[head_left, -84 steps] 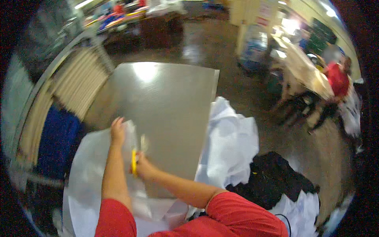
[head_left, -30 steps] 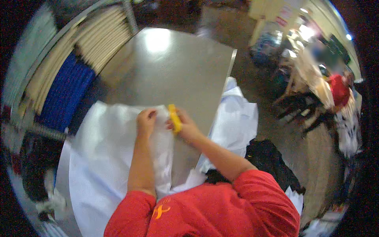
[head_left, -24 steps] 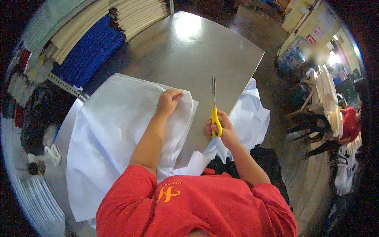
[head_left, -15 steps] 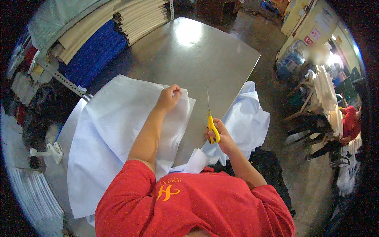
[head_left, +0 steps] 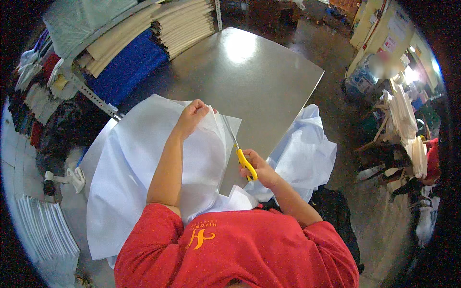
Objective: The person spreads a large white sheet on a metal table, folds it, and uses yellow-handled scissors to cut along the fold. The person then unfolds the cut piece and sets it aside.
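Note:
A large white sheet of fabric [head_left: 139, 139] drapes over the near left part of the table. My left hand [head_left: 193, 117] pinches its upper edge between thumb and fingers. In my right hand [head_left: 257, 168] is a pair of scissors [head_left: 246, 162] with yellow handles, my fingers wrapped round them. The metal blades point up and to the left, over the fabric's right edge beside my left hand. Whether the fabric lies between the blades I cannot tell. More white fabric [head_left: 307, 149] hangs over the table's right edge, beyond my right hand.
The grey table [head_left: 249, 72] stretches away in front. Stacks of cream cloth [head_left: 185, 24] and blue cloth [head_left: 127, 67] lie on a shelf at the far left. A pile of white sheets [head_left: 45, 228] sits at lower left. At the right, a person in red [head_left: 432, 161] is near a cluttered bench.
My right hand has brought the scissors left, from above the bare table to the fabric's edge. The left hand has shifted slightly left with the fabric in its grip.

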`<action>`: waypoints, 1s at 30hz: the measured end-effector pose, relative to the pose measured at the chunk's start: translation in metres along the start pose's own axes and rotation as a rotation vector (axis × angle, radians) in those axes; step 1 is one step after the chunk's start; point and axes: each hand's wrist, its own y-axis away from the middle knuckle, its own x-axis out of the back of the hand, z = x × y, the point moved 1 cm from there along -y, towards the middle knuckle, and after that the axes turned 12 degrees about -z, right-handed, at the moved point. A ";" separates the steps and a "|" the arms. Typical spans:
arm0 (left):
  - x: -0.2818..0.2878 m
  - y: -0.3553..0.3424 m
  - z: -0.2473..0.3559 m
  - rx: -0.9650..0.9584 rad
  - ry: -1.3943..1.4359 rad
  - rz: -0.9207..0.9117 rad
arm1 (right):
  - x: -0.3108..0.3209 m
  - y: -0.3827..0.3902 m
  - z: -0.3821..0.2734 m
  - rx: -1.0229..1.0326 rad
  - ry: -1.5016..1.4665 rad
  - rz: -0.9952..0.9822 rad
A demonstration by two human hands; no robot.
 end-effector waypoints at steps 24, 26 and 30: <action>-0.019 0.039 0.024 -0.035 0.658 0.016 | -0.028 -0.028 -0.018 0.058 0.131 -0.084; -0.019 0.041 0.028 -0.046 0.687 -0.003 | -0.029 -0.027 -0.019 0.053 0.127 -0.090; -0.016 0.043 0.034 -0.096 0.701 -0.041 | -0.029 -0.023 -0.024 0.052 0.094 -0.108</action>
